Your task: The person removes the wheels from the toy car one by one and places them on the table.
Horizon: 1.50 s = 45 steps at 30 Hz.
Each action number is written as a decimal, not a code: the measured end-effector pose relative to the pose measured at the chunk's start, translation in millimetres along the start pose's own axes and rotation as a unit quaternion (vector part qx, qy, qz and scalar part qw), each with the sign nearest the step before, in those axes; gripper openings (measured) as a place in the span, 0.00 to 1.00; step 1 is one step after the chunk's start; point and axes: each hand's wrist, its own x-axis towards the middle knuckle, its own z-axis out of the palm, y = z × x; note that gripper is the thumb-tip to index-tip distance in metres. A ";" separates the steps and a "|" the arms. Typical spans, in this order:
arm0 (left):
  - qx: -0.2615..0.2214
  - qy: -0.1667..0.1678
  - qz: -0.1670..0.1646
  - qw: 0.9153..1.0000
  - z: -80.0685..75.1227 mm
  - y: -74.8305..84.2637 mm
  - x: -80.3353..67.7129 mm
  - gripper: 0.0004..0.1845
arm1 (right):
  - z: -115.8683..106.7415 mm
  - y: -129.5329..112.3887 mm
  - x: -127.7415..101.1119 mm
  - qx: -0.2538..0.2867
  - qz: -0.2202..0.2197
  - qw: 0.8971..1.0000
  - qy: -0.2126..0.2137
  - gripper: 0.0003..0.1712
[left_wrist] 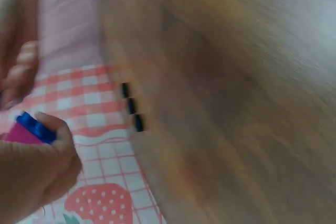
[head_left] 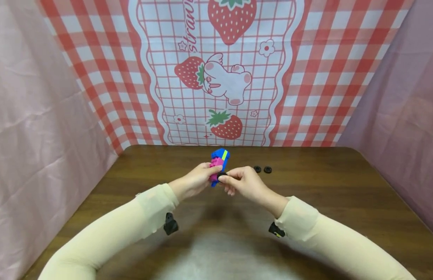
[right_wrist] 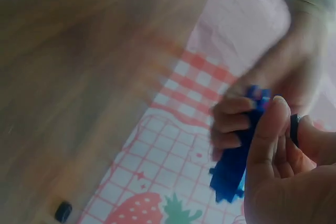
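Note:
My left hand point(head_left: 197, 181) grips a toy car of building bricks point(head_left: 219, 153), blue and pink with a yellow-green stripe, above the table. Fingers of that hand wrap its blue underside in the right wrist view. Between thumb and fingers my right hand point(head_left: 249, 184) pinches a small black wheel point(right_wrist: 295, 129). In the head view this wheel is right at the car's near side, partly covered by the thumb. The pink part of the car is largely hidden by the left hand in the right wrist view.
Beyond the right hand, small black wheels point(head_left: 268, 170) lie on the brown wooden table point(head_left: 318, 182); the left wrist view shows three in a row point(left_wrist: 130, 105). A strawberry-print cloth point(head_left: 223, 77) hangs behind the table's far edge, with pink cloth point(head_left: 44, 116) at both sides.

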 end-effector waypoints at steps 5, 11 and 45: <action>0.008 -0.011 0.006 1.000 -6.8 -3.2 -3.1 0.21 | -4.4 -4.4 4.9 0.028 0.001 0.999 -0.045 0.19; 0.015 -0.007 0.011 1.000 -12.1 -0.3 -1.3 0.22 | -20.3 -0.8 7.2 0.049 0.009 0.996 -0.079 0.20; 0.073 0.010 0.025 0.997 -3.5 -3.1 -7.1 0.15 | -72.1 20.5 2.2 0.098 0.120 0.983 0.097 0.23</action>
